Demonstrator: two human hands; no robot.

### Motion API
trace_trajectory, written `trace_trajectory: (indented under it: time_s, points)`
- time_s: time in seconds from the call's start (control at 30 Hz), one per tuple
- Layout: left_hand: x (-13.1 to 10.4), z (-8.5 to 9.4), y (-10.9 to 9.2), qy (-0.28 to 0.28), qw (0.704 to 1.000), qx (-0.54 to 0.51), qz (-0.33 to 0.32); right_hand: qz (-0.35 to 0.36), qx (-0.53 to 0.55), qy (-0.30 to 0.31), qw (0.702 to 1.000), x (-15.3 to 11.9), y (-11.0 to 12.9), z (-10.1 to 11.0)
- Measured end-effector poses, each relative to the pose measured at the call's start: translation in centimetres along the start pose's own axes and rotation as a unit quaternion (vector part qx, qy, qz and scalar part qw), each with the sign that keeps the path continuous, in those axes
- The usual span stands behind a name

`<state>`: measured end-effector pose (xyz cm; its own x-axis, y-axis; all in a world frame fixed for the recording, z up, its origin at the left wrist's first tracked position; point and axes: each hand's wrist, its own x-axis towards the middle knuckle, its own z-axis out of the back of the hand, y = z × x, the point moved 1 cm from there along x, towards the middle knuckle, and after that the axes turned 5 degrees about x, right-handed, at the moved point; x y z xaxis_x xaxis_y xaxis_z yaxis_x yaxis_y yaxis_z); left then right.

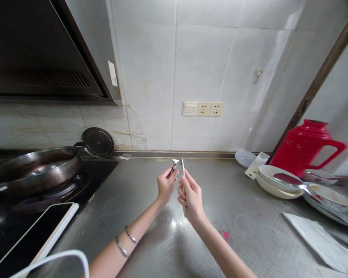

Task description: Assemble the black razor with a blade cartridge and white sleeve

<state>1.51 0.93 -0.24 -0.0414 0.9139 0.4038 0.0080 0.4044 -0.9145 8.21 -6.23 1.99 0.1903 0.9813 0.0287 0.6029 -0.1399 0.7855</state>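
Above the metal counter [133, 212], my left hand [166, 185] pinches a small dark-handled tool [174, 166] with a silvery, wide head pointing up; it looks like a razor. Close beside it on the right, my right hand [191, 195] is closed round a thin pale toothbrush [183, 181], held upright with its bristles near the razor's head. A narrow gap shows between the two heads. Two silver bracelets circle my left forearm.
A steel pan [34, 173] sits on the black stove at left, with a phone [34, 239] and white cable in front. At right are a red jug [304, 148], stacked bowls [278, 181], a plate with a ladle and a white napkin [319, 239]. Wall sockets [203, 109] are behind.
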Motion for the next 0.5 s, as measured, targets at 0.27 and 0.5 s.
trace_trajectory:
  time_s: [0.27,0.5]
  points:
    - [0.1,0.2,-0.2,0.003,1.000,0.008,-0.015,-0.015,-0.001,0.013,1.000,-0.6,-0.5,-0.3]
    - [0.4,0.2,0.2,-0.013,1.000,0.006,0.005,-0.009,-0.040,0.031,0.999,-1.3,-1.1,-0.5]
